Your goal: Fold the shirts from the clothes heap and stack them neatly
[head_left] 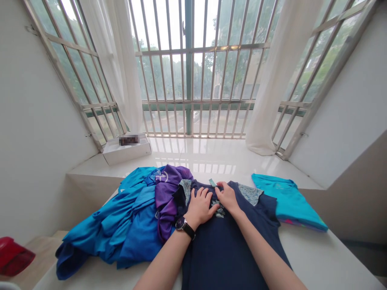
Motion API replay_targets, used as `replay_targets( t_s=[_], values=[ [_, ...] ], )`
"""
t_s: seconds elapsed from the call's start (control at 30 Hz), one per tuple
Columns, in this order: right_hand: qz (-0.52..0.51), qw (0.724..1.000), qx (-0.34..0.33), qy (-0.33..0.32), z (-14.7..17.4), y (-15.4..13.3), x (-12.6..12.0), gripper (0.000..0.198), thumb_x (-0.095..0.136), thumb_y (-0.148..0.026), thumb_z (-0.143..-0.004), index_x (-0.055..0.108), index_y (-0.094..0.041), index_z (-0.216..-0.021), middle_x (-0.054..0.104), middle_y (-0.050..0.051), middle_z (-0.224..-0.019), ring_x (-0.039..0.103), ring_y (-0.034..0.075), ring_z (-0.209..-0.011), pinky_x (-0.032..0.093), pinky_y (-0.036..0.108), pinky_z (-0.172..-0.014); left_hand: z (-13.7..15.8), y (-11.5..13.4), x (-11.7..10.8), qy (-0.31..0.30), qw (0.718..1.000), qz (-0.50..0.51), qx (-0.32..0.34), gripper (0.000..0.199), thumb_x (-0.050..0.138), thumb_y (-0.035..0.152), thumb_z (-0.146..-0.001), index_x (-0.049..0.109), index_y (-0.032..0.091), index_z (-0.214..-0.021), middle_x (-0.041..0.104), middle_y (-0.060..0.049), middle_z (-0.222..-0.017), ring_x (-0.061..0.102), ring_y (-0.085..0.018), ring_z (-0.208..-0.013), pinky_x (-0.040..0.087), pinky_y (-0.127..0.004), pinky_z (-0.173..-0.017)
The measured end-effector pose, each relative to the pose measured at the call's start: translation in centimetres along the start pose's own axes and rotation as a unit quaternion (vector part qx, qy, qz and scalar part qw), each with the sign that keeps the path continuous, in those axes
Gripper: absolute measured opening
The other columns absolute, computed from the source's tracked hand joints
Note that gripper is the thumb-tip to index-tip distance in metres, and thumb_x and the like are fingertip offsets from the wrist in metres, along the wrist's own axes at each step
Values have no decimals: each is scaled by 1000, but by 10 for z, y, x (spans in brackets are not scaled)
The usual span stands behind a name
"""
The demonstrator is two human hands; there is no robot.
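Navy shirt (pixel 223 253) stretches up the middle of the white counter (pixel 320 262), neckline toward the far edge. On it the left hand (pixel 198 207) lies flat, fingers spread, probably steadying the cloth, while the right hand's (pixel 227 197) finger and thumb seem pinched together on the neckline beside a pale label (pixel 212 183). Blue clothes (pixel 102 233) and a purple top (pixel 167 195) lie heaped along the left edge; a turquoise shirt (pixel 286 199) sits folded at the far right corner, likely kept apart from the heap. Beyond, a white box (pixel 130 154) stands on the windowsill (pixel 193 155).
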State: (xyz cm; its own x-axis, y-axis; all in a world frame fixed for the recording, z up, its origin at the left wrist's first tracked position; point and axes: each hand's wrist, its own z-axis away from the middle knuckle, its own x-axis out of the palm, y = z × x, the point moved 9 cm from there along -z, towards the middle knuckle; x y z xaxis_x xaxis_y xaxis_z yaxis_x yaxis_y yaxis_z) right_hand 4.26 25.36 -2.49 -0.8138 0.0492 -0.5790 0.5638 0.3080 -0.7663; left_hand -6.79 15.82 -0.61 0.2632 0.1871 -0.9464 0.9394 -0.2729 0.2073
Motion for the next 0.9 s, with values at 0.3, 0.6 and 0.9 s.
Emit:
replay_targets(
  t_s=[0.3,0.6,0.9],
  values=[
    [17,999,-20,29,4,0,-8,26,62,-27,-77,65,-19,-101,74,12,-104,70,26,-94,52,39,-88,-5,1,5,-7,1000,-10,5,58,37,60,-98,51,20,-138,49,-14,-148,36,-32,-141,22,-61,-117],
    [-47,998,6,-29,1,12,4,33,64,-25,-73,63,-22,-106,74,2,-95,58,10,-52,52,28,-63,-6,1,5,0,1000,-12,7,56,39,59,-98,51,20,-137,50,-13,-148,37,-31,-140,22,-58,-117],
    [-70,989,-74,-104,12,-2,-7,40,55,-14,-67,69,-19,-104,72,1,-86,64,13,-70,53,26,-69,-7,-3,5,-7,1000,21,-14,63,42,62,-96,50,16,-138,49,-16,-148,38,-32,-140,22,-56,-117]
  ],
)
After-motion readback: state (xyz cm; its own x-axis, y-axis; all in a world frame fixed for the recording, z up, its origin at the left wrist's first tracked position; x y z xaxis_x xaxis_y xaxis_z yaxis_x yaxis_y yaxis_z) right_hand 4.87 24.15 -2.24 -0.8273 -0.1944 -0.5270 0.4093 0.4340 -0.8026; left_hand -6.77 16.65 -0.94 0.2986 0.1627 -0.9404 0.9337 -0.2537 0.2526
